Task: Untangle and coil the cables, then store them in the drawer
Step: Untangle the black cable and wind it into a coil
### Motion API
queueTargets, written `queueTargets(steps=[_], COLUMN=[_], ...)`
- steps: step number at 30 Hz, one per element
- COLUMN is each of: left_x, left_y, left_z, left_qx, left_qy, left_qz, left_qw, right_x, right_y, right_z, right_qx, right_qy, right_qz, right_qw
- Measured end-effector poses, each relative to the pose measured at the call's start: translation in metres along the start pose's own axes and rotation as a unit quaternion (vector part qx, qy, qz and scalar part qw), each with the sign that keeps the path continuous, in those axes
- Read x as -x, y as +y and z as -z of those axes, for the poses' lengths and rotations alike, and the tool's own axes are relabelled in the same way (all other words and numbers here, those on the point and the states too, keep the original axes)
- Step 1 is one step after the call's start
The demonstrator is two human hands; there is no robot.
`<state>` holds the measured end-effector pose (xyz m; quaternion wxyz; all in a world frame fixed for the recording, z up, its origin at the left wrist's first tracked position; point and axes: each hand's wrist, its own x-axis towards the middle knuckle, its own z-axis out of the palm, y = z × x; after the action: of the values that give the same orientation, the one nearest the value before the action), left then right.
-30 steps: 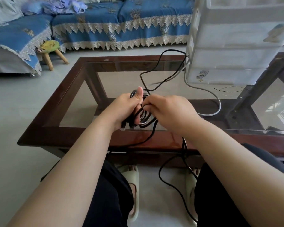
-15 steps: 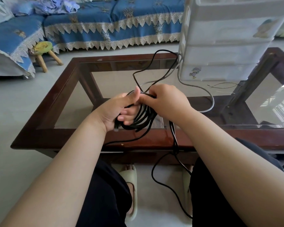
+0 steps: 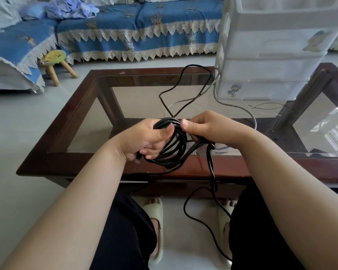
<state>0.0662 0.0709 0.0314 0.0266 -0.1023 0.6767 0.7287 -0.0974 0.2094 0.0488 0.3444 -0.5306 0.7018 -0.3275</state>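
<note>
A black cable [image 3: 174, 147] is wound in several loops above the near edge of the glass table [image 3: 82, 106]. My left hand [image 3: 144, 139] grips the coil, thumb over its top. My right hand [image 3: 211, 127] pinches the cable at the coil's top right. One black tail runs back over the glass toward the drawer unit. Another tail hangs off the table edge and loops down between my knees to the floor. A white cable [image 3: 242, 110] curves on the glass beside the white plastic drawer unit [image 3: 271, 61], whose drawers look closed.
Thin dark and white wires [image 3: 267, 108] lie on the glass in front of the drawer unit. A blue covered sofa [image 3: 137, 30] and a small wooden stool [image 3: 55, 59] stand beyond the table. My slippered feet are under the table's near edge.
The coil has gained loops and now sits more upright between my hands. My right hand has come up to the coil's top, and more of the loose tail has been drawn in.
</note>
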Motion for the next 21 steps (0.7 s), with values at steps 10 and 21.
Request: queueTargets(steps=[10,21], left_x=[0.002,0.016], left_y=[0.005,0.016], left_z=[0.005,0.027], left_qx=[0.256,0.372], left_qy=[0.252,0.408], left_qz=[-0.173,-0.212], left_qw=[0.917,0.806], right_x=[0.000,-0.002], right_y=[0.012,0.017], right_z=[-0.040,-0.056], right_qx=[0.035,0.135], right_qy=[-0.258,-0.151], right_qz=[-0.020,-0.018], right_qw=[0.965,0.979])
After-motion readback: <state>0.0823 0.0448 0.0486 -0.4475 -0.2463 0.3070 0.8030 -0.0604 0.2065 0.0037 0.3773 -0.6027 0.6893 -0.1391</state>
